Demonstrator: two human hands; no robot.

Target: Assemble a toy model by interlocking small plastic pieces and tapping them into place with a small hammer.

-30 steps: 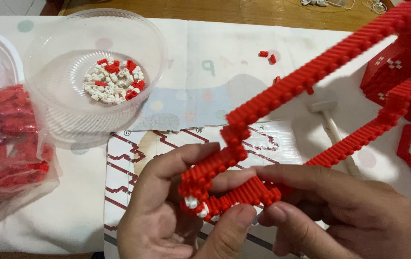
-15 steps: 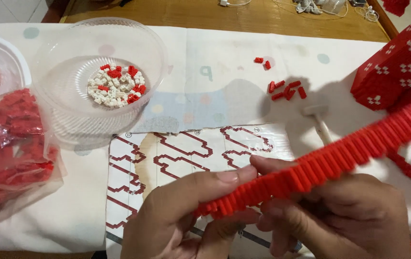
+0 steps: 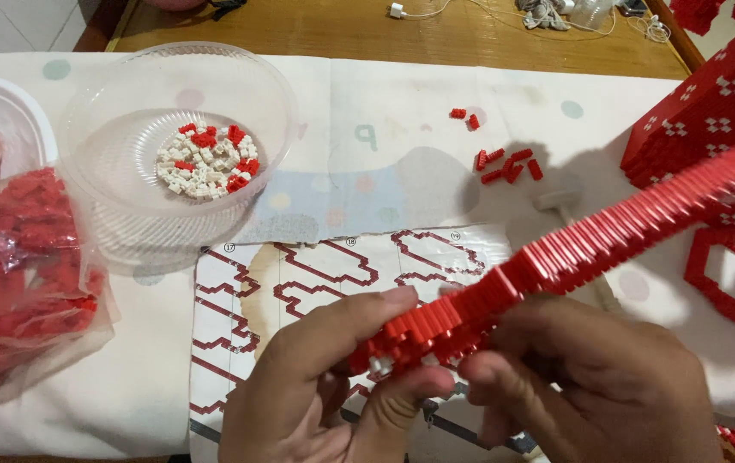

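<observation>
Over instr. sheet (image 3: 316, 274), both hands, L (image 3: 316, 386) & R (image 3: 590, 377), grip red brick strip (image 3: 590, 244) w/ fingers closed.

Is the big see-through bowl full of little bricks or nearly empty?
Nearly empty. The clear bowl holds only a small heap of white and red bricks at its bottom.

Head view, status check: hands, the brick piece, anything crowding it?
Left hand and right hand both gripping the red brick strip at its near end. Strip angled up to the right. Instruction sheet beneath; clear bowl well apart.
</observation>
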